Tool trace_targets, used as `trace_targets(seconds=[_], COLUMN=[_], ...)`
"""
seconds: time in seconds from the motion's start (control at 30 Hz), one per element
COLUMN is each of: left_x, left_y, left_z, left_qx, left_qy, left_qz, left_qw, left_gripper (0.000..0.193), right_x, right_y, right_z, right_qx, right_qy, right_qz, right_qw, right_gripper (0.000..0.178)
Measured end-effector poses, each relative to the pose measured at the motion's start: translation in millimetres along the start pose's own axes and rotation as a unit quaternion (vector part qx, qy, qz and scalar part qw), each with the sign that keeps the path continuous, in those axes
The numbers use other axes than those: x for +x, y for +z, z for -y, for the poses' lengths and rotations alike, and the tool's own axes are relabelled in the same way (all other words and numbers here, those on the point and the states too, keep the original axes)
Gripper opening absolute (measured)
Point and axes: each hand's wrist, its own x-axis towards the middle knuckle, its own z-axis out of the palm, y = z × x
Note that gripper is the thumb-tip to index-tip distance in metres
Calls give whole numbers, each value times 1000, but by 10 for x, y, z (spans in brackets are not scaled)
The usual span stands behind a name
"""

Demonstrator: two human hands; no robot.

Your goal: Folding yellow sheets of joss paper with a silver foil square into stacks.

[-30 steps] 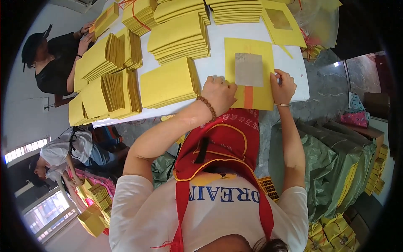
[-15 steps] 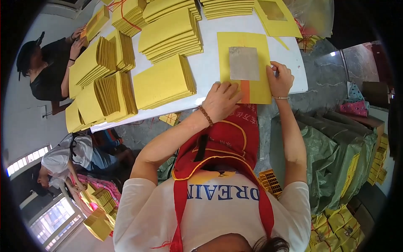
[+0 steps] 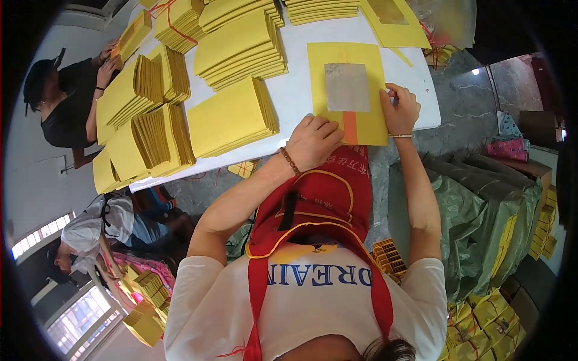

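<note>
A flat yellow paper sheet (image 3: pixel 321 66) lies at the table's near edge, with a grey square (image 3: pixel 347 88) in its middle and an orange strip (image 3: pixel 350 127) running below that square. My left hand (image 3: pixel 314 142) is closed at the sheet's lower left edge, its fingers curled and pressed together over the paper. At the right edge, my right hand (image 3: pixel 401 110) pinches the sheet's side between thumb and fingers. The fingertips of both hands are partly hidden.
Stacks of folded yellow paper (image 3: pixel 232 111) cover the left and back of the white table (image 3: pixel 295 90). Another windowed yellow sheet (image 3: pixel 397 33) lies at the back right. One co-worker (image 3: pixel 72 102) handles yellow paper across the left end; green-covered bundles (image 3: pixel 457 210) stand on the right.
My left hand has shifted slightly left, baring more of the orange strip. My right hand stays at the sheet's right edge.
</note>
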Motion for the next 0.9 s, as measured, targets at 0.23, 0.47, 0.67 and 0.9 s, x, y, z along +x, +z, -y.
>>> trace_targets(seconds=[0.23, 0.47, 0.67, 0.9], left_x=[39, 121, 150, 89], left_y=[3, -4, -17, 47], left_z=[56, 71, 135, 181], left_qx=[-32, -110, -226, -237], left_qy=[9, -111, -276, -274], left_qz=[-21, -55, -28, -30], left_qw=[999, 986, 934, 932], left_gripper=[13, 5, 14, 15], right_x=[-17, 36, 28, 3], right_y=[-20, -44, -55, -43], right_z=[12, -64, -35, -30], right_qx=[2, 155, 171, 181], right_qy=[8, 42, 94, 99], right_qz=[15, 16, 29, 28], right_qw=[1000, 987, 980, 978], right_gripper=[18, 23, 21, 21])
